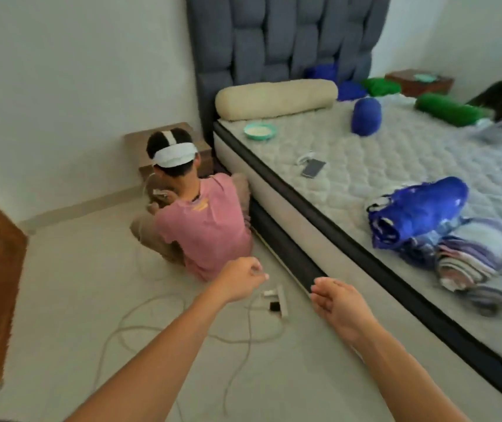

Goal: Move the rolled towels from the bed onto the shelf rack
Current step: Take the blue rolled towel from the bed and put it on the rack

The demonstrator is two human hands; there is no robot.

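Both hands, the left hand (241,281) and right hand (339,303), are hanging empty and loosely curled over the floor beside the bed (395,166), where rolled towels (365,115) are lying; the power cord (152,324) underfoot is risking a trip.

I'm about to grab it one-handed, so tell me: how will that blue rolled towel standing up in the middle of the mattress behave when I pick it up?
The blue rolled towel looks soft and thick, so probably light and easy to squeeze. It stands on end on the quilted mattress, so a nudge would likely tip it and let it roll. Nothing visibly ties it, so it may loosen if gripped by one layer.
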